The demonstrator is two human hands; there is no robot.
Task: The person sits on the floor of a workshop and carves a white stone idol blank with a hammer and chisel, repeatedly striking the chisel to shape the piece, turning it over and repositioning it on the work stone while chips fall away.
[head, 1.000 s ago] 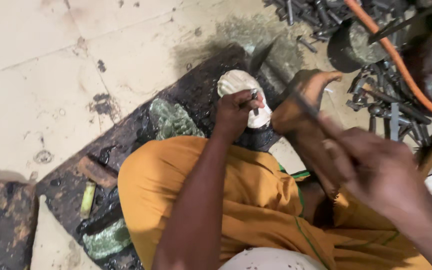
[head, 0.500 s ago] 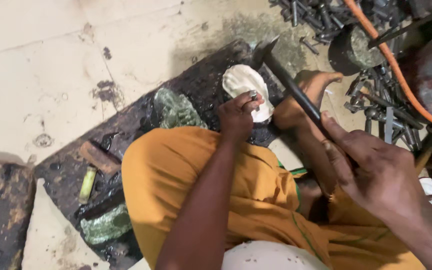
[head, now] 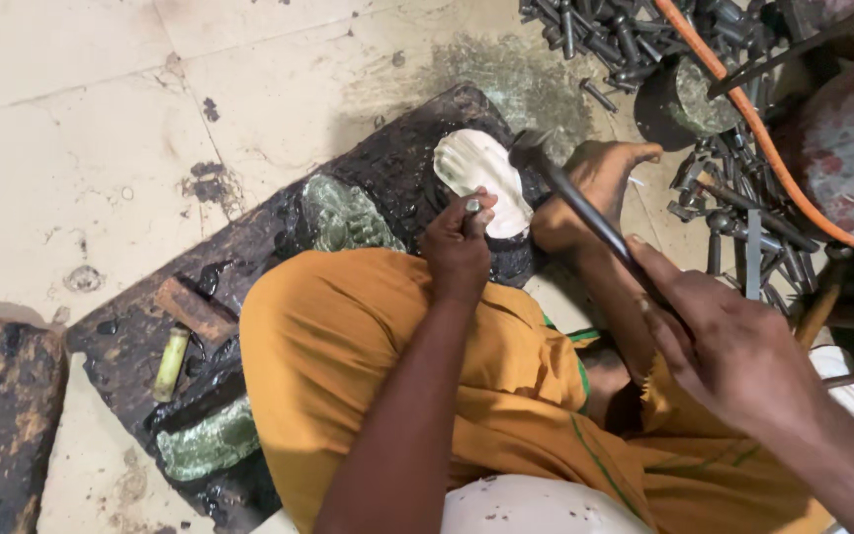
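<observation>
Now the right hand (head: 733, 346), clamped on a dark metal hammer (head: 575, 203), has brought its head down beside the small steel chisel (head: 470, 210) that the left hand (head: 457, 247) pinches against a pale shell-shaped carving (head: 481, 178).

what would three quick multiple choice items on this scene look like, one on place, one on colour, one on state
1. Where does the pale workpiece lie?
A. on the dark board
B. on the bare tiles
C. in the person's lap

2. What colour is the hose?
A. blue
B. orange
C. white

3. What is the right hand doing?
A. lying open
B. gripping the hammer
C. pressing the tiles

Key: A, it rests on the dark board; B, it runs orange past the scattered metal tools; B, its grip closes round the hammer handle.
</observation>
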